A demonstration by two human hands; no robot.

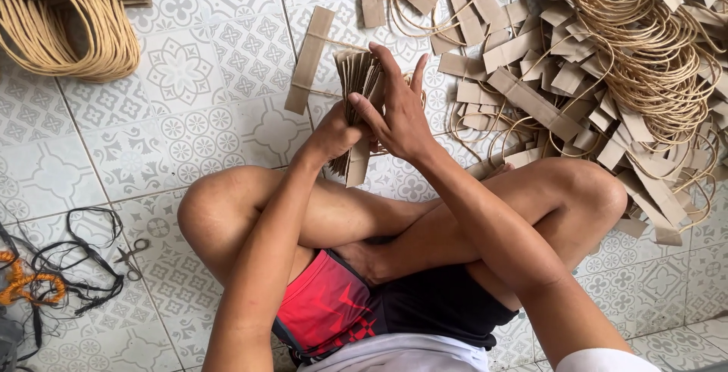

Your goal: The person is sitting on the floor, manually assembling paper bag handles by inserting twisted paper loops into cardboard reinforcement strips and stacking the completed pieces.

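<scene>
Hands, left and right, clasp brown card strips

**What I count around me**

I see my two hands, left and right, one stack of card strips between them, one loose strip, one pair of scissors, and one heap of handles too tangled to count.
</scene>
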